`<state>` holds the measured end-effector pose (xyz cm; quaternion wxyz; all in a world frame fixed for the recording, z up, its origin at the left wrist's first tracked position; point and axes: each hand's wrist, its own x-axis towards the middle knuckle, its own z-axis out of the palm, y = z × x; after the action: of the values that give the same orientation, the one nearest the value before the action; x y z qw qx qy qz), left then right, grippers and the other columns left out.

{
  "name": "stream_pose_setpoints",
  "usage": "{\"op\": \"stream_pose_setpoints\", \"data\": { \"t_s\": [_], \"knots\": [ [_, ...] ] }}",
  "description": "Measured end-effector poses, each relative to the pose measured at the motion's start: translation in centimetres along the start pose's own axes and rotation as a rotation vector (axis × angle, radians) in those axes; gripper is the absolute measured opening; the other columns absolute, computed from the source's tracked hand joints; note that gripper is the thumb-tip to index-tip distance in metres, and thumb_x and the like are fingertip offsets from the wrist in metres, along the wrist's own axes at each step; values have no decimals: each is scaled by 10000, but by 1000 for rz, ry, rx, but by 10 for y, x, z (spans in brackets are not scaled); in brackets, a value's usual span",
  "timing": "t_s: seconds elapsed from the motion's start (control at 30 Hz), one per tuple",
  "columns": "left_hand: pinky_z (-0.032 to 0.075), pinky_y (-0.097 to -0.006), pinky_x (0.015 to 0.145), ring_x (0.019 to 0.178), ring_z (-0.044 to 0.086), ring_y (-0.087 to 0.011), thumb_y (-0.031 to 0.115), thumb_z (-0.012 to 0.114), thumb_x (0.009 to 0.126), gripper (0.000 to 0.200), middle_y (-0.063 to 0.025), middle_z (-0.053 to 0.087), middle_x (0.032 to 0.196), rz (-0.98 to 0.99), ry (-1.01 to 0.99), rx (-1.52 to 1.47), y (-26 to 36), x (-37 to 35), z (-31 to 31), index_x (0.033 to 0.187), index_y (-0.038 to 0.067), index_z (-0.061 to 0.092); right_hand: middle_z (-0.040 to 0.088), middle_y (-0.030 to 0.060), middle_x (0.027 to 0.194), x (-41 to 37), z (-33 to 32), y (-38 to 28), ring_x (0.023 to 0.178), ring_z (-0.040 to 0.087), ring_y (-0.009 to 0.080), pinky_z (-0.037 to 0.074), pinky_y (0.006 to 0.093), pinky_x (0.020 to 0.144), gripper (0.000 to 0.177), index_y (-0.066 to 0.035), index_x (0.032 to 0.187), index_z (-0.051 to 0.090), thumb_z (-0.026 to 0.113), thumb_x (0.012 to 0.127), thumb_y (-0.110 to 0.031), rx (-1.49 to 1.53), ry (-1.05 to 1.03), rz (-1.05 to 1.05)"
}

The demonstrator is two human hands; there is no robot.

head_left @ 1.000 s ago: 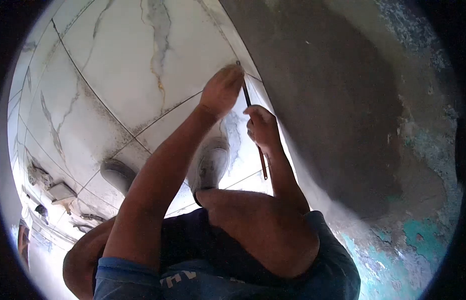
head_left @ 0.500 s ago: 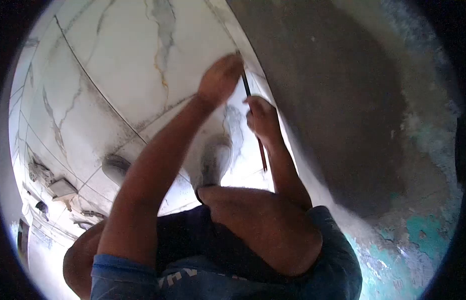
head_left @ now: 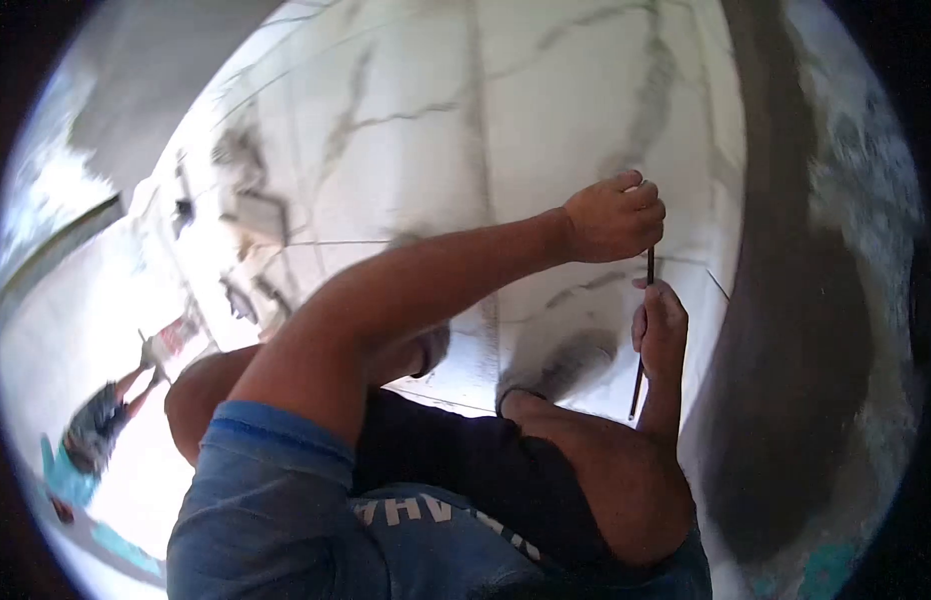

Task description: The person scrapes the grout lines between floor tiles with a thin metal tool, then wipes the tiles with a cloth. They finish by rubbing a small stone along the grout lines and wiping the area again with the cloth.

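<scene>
My left hand (head_left: 616, 218) is closed around the upper part of a thin dark rod (head_left: 640, 385), its fingers curled in a fist. Lower down, my right hand (head_left: 663, 325) also grips the rod, with the thumb side toward the left. A short stretch of rod shows between the two hands, and its bottom end sticks out below the right one. Both hands are above white marbled floor tiles (head_left: 566, 130), near the wall. What the rod is exactly, and its upper end inside my left fist, I cannot make out.
A wall with a dark grey plastered band (head_left: 786, 330) runs along the right. My knees and feet are below my arms. Blurred tools and debris (head_left: 258, 215) lie on the floor at left. Another person (head_left: 94, 430) stands farther off at lower left, in bright light.
The view has swung left, bringing the other person and more floor into sight. Both hands now appear farther right and lower, still holding the rod.
</scene>
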<state>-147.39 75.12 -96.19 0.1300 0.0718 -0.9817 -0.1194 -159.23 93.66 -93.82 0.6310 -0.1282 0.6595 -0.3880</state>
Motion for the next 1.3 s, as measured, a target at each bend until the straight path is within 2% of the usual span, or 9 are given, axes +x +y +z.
{"op": "stream_pose_setpoints", "data": {
  "t_s": [0.13,0.33,0.63,0.93,1.03,1.07,1.1,1.17,1.3],
  "knots": [
    [440,-347,784,882,534,-204,197,584,700,125,-26,544,850,46,-308,117,-44,-78,-86,780,100,585,541,21,686,27,53,-17,524,471,54,400,213,497,404,-79,1311,504,468,984,-314,-1,-405,30],
    [455,-403,788,901,546,-278,152,602,794,124,-84,561,883,-557,-854,-7,-63,-265,-244,903,101,630,609,73,890,55,82,-64,763,567,117,473,256,684,510,-62,1390,417,498,971,-343,-257,-461,-332],
    [475,-410,769,840,616,-341,159,650,797,187,-180,641,871,-1586,-148,-66,-20,-504,-250,888,2,693,569,60,847,62,46,-98,762,513,148,449,298,739,620,19,1342,445,511,942,-450,-686,-165,-440],
    [473,-404,677,725,632,-293,230,618,836,240,-173,654,815,-1911,299,212,-85,-670,-188,926,12,665,602,125,785,7,25,-108,745,567,190,458,338,721,642,13,1312,475,481,924,-498,-1187,55,-196],
    [452,-448,863,984,596,-362,399,655,808,482,-200,636,1059,-1836,419,80,-122,-798,-164,1023,-31,628,616,236,1098,-10,-20,-85,1012,607,301,455,387,882,623,12,1303,478,483,925,-482,-1263,40,-228],
    [449,-457,865,974,591,-387,496,681,768,645,-218,626,1046,-1835,184,450,-144,-874,-129,1130,-28,581,565,255,1214,-27,14,-113,1151,549,328,419,398,965,578,24,1293,480,488,937,-432,-1325,61,-71],
    [439,-455,893,1026,565,-397,576,692,729,789,-230,607,1075,-2012,48,706,-160,-746,-191,1222,-17,528,588,240,1181,-37,28,-124,1112,573,336,437,395,946,529,23,1286,487,509,942,-378,-1224,66,-96],
    [415,-472,938,1120,509,-401,628,675,720,856,-242,527,1223,-1654,191,681,-226,-729,-197,1321,56,468,623,237,1104,-44,37,-141,981,636,306,480,380,871,501,22,1266,505,566,919,-334,-1211,138,-62],
    [401,-468,975,1173,479,-418,577,677,746,892,-279,469,1297,-1647,160,531,-308,-623,-193,1391,46,366,645,191,996,-41,66,-172,866,638,285,492,379,792,499,-30,1259,537,610,888,-356,-1402,134,-8]
  ]
}}
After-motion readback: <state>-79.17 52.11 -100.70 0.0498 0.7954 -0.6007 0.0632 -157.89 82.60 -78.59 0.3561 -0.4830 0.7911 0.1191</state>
